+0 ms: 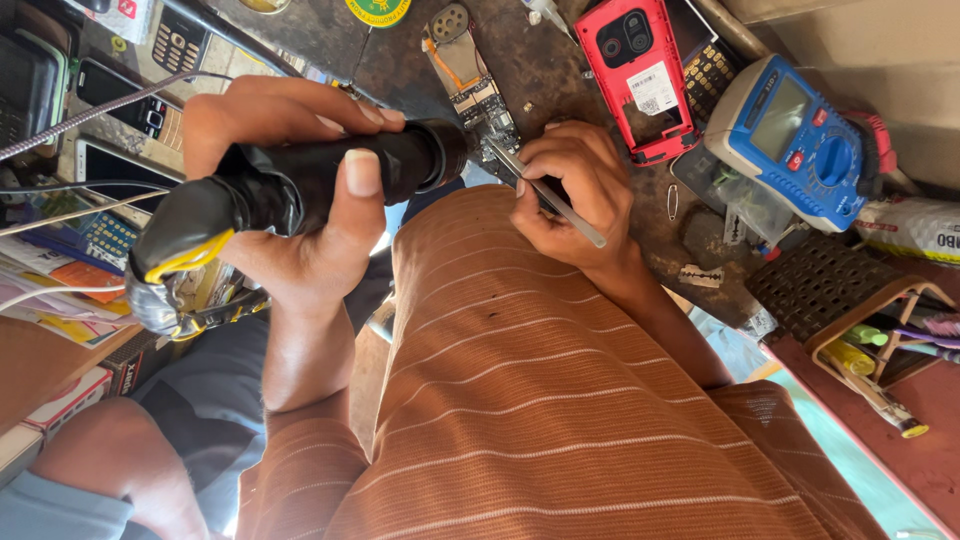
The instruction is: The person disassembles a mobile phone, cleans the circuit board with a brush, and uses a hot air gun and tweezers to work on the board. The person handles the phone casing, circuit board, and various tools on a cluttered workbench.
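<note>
While the left hand wraps around a black hot-air gun, fingers curled over the top of the barrel and the thumb pressed flat along its near side, the tool lies almost level across the left half of the view. Its long axis runs left to right with a slight rise toward the far side: the nozzle end points right, at a small circuit board on the dark workbench, and the taped, yellow-trimmed butt end points left and a little nearer. The nozzle sits just beside the board; whether it touches cannot be told.

The right hand is closed in a pen-style pinch on metal tweezers. Their long axis slants from near right up to far left, and the tips point at the same board, close to the gun's nozzle.

The board lies near the middle of the far edge, its long axis running away from the person. To its right rests a red phone back shell, then a blue multimeter farther right. A razor blade and a safety pin lie on the bench near the right wrist. A wooden rack of pens stands at the near right. Several phones and papers crowd the far left. An orange striped shirt fills the near centre.
</note>
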